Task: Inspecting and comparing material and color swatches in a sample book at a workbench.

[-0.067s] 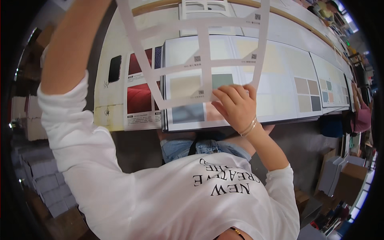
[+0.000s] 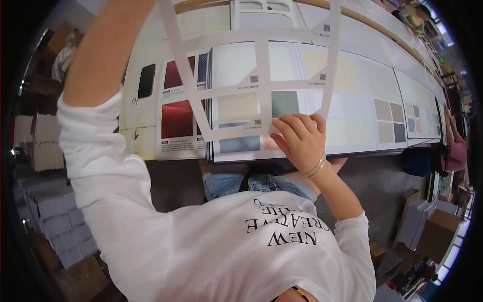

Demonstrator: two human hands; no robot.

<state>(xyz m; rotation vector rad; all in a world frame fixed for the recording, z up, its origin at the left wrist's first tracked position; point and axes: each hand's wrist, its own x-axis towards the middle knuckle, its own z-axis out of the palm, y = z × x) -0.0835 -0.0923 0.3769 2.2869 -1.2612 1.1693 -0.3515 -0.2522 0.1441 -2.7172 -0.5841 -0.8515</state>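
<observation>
White cutout sheet hung over a swatch book, right-hand fingers clamped on its edge. Left-hand fingers were unseen.

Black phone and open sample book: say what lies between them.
A printed page with red pictures lies between the black phone and the open sample book; the head view shows it.

Right fingers bent (left arm outstretched)
</observation>
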